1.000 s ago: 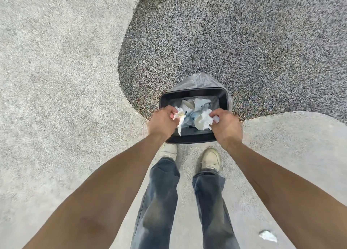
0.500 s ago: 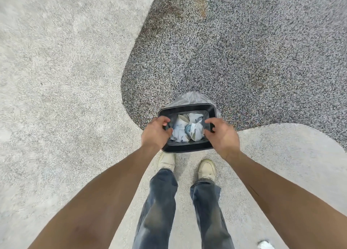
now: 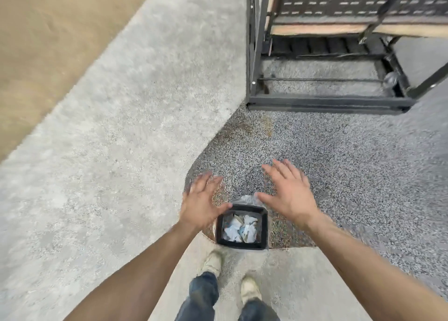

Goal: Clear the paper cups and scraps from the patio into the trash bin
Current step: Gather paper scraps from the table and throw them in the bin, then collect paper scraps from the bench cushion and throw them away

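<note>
A small black trash bin [image 3: 265,231] with a clear liner stands on the patio floor just ahead of my feet. Crumpled white paper scraps and paper cups [image 3: 240,228] lie inside it. My left hand [image 3: 202,203] hovers above the bin's left side, fingers spread, holding nothing. Above and to the right of the bin, my right hand [image 3: 286,192] is also spread and empty. Neither hand touches the bin.
A dark metal frame bench or rack [image 3: 324,54] stands ahead at the upper right, with a clear round object [image 3: 390,79] on the ground under it. Pale concrete [image 3: 109,139] lies left, speckled dark paving [image 3: 339,163] right, tan ground far left.
Both hands let go of the paper scraps into the bin, then lifted away and spread. The view has tilted up, bringing the metal frame into sight.
</note>
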`<state>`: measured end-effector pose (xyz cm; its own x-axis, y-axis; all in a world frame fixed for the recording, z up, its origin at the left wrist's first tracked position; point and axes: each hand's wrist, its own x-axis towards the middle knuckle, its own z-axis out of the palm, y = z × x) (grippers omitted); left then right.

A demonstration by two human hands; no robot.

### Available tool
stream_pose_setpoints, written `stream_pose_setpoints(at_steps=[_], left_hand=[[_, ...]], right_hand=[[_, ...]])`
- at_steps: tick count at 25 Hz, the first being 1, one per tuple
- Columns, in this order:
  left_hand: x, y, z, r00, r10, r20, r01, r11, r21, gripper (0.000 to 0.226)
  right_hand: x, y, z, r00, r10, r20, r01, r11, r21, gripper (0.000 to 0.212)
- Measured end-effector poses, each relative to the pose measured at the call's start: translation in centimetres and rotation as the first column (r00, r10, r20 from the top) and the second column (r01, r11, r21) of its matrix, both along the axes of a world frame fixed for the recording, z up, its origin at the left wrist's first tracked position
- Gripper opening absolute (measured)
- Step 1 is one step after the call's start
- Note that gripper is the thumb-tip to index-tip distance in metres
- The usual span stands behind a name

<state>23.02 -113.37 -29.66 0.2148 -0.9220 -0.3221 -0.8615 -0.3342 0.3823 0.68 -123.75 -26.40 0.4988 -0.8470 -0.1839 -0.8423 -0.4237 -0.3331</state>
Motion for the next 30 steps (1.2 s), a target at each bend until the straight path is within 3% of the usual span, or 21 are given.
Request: stream_pose_setpoints(at_steps=[8, 16, 23, 30], left_hand=[[1.9, 4.5, 16.6, 0.971, 0.202, 0.127, -0.164, 0.952, -0.257, 0.102], [6.8, 19.9, 23.3, 0.812, 0.554, 0.183, -0.446, 0.792, -0.417, 0.093], [8.1, 39.5, 25.3, 0.535, 0.825, 0.181, -0.654, 0.540, -0.529, 0.095], [4.5, 65.9, 26.6, 0.154, 0.972, 0.177, -0.781, 0.229, -0.581, 0.093]], right_hand=[[2.6, -1.0, 15.5, 0.953, 0.301, 0.034, -0.281, 0.920, -0.274, 0.088], [13.5, 6.2, 21.9, 0.747, 0.656, 0.106, -0.594, 0.731, -0.336, 0.083], [24.5, 20.7, 25.0, 0.448, 0.884, 0.137, -0.803, 0.465, -0.373, 0.083], [32.4, 47.3, 26.8, 0.059, 0.986, 0.157, -0.904, 0.120, -0.411, 0.080]])
